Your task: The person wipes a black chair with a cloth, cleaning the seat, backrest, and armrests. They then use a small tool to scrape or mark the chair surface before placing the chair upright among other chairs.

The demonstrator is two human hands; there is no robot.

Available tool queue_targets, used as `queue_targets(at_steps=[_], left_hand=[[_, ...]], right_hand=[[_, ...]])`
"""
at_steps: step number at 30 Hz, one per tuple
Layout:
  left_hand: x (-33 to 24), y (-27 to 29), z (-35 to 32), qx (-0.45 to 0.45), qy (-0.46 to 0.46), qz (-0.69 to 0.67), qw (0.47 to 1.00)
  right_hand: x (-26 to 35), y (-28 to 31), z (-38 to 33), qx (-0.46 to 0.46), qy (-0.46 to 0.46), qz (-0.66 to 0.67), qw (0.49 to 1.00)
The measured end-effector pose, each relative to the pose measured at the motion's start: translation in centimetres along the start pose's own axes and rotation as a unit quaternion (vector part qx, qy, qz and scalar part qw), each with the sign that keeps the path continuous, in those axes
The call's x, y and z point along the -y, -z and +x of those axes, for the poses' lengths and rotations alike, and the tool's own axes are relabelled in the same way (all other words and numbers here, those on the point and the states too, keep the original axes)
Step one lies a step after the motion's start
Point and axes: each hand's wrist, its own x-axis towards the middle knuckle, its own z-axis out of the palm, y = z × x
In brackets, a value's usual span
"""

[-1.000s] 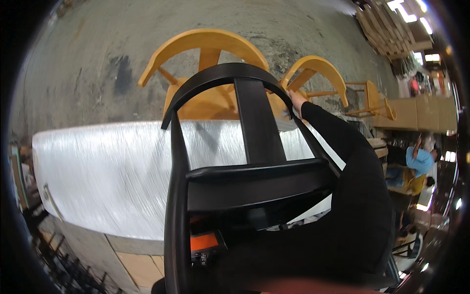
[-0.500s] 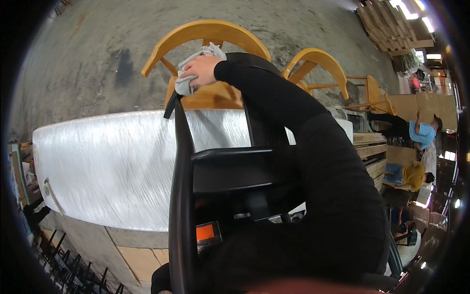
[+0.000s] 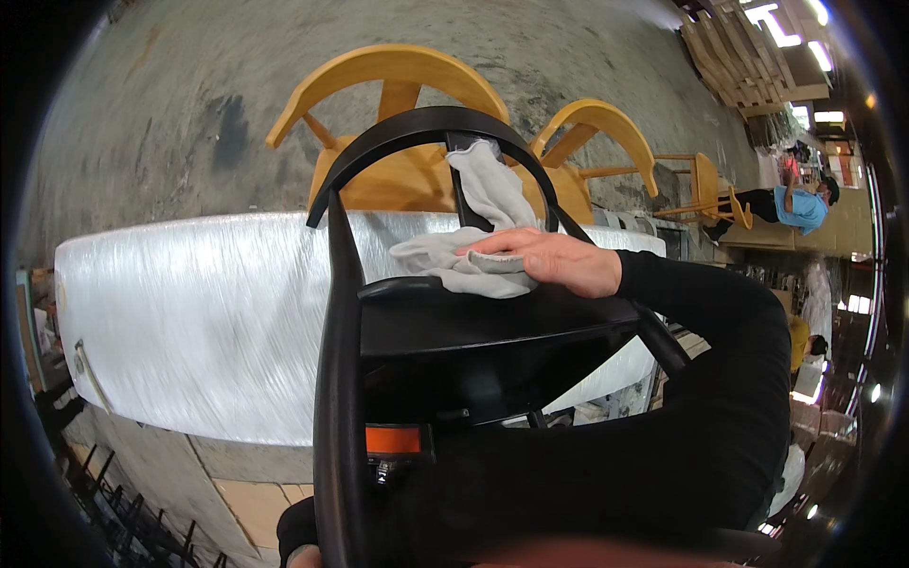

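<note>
A black wooden chair (image 3: 492, 327) with a curved back rail lies tilted in front of me, its back pointing away. My right hand (image 3: 568, 263) presses a crumpled grey-white cloth (image 3: 473, 270) against the seat, fingers closed over the folds. One end of the cloth trails up along the back slat. At the lower edge, only a bit of my left hand (image 3: 305, 557) shows, beside the chair's left leg (image 3: 338, 426). Its fingers are hidden.
Beneath the chair is a long surface wrapped in shiny plastic film (image 3: 189, 322). Beyond it stand light wooden chairs (image 3: 388, 62) on the concrete floor. A person in a light blue shirt (image 3: 803, 208) is at the right, near stacked pallets (image 3: 743, 57). Dark chair frames (image 3: 123, 511) fill the lower left.
My right hand has drawn the cloth from the far left end of the chair's back rail toward me and rightward onto the seat. The cloth is now spread out more.
</note>
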Motion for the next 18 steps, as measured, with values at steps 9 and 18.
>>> queue_targets(at_steps=[9,18], left_hand=[[-0.2,1.9,0.9,0.182,0.025,-0.065,0.981],[-3.3,4.5,2.5,0.408,0.097,0.003,0.908]], right_hand=[[-11.9,8.6,10.1,-0.168,-0.083,-0.47,0.863],[-5.7,2.0,8.0,-0.074,0.002,-0.117,0.99]])
